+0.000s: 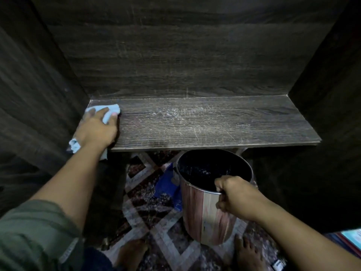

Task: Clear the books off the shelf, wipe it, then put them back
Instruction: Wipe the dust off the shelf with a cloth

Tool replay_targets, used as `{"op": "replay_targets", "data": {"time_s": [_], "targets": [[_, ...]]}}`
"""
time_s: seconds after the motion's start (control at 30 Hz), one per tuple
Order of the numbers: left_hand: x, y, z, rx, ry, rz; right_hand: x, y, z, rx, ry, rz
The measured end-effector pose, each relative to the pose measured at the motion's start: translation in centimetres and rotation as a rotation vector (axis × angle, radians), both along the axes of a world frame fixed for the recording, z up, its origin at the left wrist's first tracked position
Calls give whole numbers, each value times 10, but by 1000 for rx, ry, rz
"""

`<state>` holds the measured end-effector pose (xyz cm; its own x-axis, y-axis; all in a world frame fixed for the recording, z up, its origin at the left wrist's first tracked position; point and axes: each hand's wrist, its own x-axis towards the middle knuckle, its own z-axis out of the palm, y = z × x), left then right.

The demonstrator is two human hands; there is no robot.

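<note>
The left hand (97,127) presses a pale blue cloth (105,112) flat under spread fingers at the shelf's (205,122) left end; no books are in view. The right hand (234,196) grips the bin's (205,212) rim, held just below the front edge. Dust swept too fast could miss the bin and scatter on the patterned floor (156,222).
</note>
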<state>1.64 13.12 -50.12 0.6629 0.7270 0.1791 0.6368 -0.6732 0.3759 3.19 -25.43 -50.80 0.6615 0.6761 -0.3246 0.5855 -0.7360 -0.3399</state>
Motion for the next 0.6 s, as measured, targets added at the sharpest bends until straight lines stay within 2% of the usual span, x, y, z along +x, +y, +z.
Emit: {"op": "replay_targets", "data": {"time_s": [0.2,0.27,0.37,0.5,0.53,0.6], "targets": [[23,-106,-1,-51,-26,-368,-3,1,0,-4,6,10],[31,-135,-3,-41,-39,-427,-3,2,0,-1,14,3],[44,-158,-6,-43,-117,-424,-3,2,2,4,13,-4],[78,-138,12,-17,-448,-293,-1,1,1,7,-14,-4],[87,-132,17,9,-454,-291,0,0,0,10,-11,-5],[103,-123,17,97,-256,-342,2,-1,-1,14,2,-8]]}}
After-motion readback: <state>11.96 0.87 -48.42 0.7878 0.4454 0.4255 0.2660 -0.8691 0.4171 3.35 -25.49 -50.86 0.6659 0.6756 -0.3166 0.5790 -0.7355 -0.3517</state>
